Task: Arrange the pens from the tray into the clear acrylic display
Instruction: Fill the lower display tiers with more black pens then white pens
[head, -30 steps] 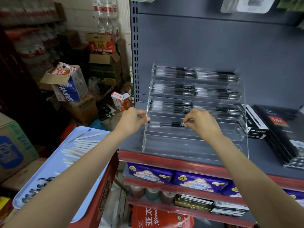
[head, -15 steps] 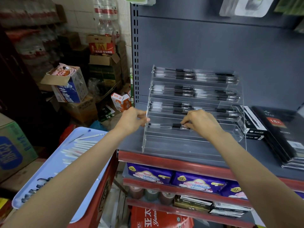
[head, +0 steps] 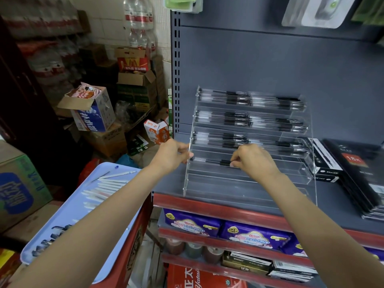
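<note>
Three far tiers of the clear acrylic display [head: 249,179] already hold pens – the right hand [head: 252,161] pinches a black pen [head: 214,162] into the fourth tier while the left hand [head: 173,153] grips the display's left edge. White and dark pens remain on the blue tray [head: 68,206]; the nearest tiers await.

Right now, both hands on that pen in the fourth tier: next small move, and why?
Probably lower the pen flat into the fourth tier of the acrylic display and let go. The right hand pinches its black grip section and the left hand is at its tip by the display's left wall. The three tiers above already hold pens, while this tier shows only this one.
</note>
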A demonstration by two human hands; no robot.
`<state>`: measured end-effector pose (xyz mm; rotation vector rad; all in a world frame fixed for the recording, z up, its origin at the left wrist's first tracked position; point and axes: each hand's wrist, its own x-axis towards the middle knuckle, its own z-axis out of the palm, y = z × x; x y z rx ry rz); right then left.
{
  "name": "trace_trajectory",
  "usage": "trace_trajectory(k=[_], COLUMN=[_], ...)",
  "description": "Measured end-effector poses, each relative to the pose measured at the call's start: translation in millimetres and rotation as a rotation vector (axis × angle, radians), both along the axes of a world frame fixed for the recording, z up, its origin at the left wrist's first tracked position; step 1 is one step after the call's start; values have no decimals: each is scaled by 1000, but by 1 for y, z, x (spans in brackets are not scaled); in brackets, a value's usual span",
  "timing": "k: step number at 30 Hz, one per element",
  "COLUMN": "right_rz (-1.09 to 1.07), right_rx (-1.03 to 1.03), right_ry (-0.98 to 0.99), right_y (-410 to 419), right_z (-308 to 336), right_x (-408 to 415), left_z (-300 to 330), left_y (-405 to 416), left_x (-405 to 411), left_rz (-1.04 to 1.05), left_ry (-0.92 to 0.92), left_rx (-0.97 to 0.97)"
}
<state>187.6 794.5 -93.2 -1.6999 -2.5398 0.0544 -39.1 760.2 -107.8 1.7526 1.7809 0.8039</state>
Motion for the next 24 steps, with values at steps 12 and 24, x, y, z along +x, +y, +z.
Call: trace_trajectory(k=[12, 24], right_rz=[240, 359], right_rx=[30, -522], right_ry=[528, 272], right_y=[-55, -138], right_z=[15, -131], right_x=[-91, -281], left_z=[-7, -142], left_y=[-64, -187], left_x=[-53, -242], left_rz=[97, 286], left_ry=[69, 284], left_rx=[130, -204])
